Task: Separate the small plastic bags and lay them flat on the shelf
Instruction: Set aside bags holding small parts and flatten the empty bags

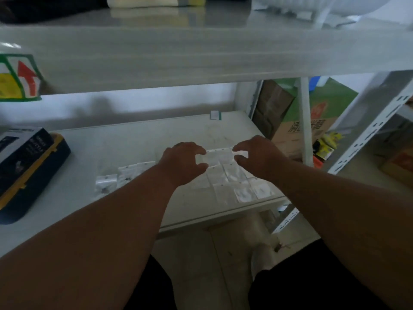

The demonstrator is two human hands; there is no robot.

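— Where's the bag now?

— I have it between both hands, just over the shelf, at the far edge of the laid bags set out in a grid near the shelf's right front corner. More unsorted bags lie to the left of my left arm.

— And the hands?

— Left hand has its fingers curled, pinching the bag's left edge. Right hand does the same on the right edge. The picture is blurred, so I can't tell exactly how the fingertips sit.

— How will it handle?

— Very light, thin and limp, I'd say, and slick; film like this probably clings to its neighbours. I'd hold it at opposite edges, pull it taut, then press it flat so it doesn't curl or slide onto the next one.

— Anything nearby?

— A dark box at the far left, well apart.
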